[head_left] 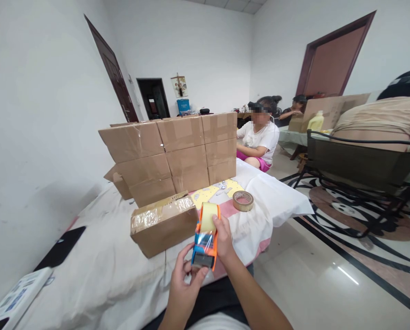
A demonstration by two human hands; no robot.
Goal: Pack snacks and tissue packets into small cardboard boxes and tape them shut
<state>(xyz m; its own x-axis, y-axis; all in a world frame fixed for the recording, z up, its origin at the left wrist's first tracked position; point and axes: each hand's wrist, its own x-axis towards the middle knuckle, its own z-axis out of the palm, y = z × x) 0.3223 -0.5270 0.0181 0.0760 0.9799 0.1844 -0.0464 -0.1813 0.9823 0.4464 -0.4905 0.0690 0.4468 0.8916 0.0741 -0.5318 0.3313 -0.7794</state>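
A blue and orange tape dispenser [205, 238] with a roll of yellowish tape is held between my two hands, over the table's near edge. My right hand [224, 236] grips its right side near the roll. The fingers of my left hand [187, 279] close on its lower left end, by the dark part. Just behind and left of the dispenser lies a cardboard box [166, 229] with shiny tape along its top. A loose roll of brown tape [243, 201] rests on the cloth to the right.
Stacked cardboard boxes [186, 156] stand at the back of the cloth-covered table [105, 275]. A white package [19, 298] lies at the lower left. One person [259, 142] sits behind the table; others sit at the right, one in a dark chair [352, 162].
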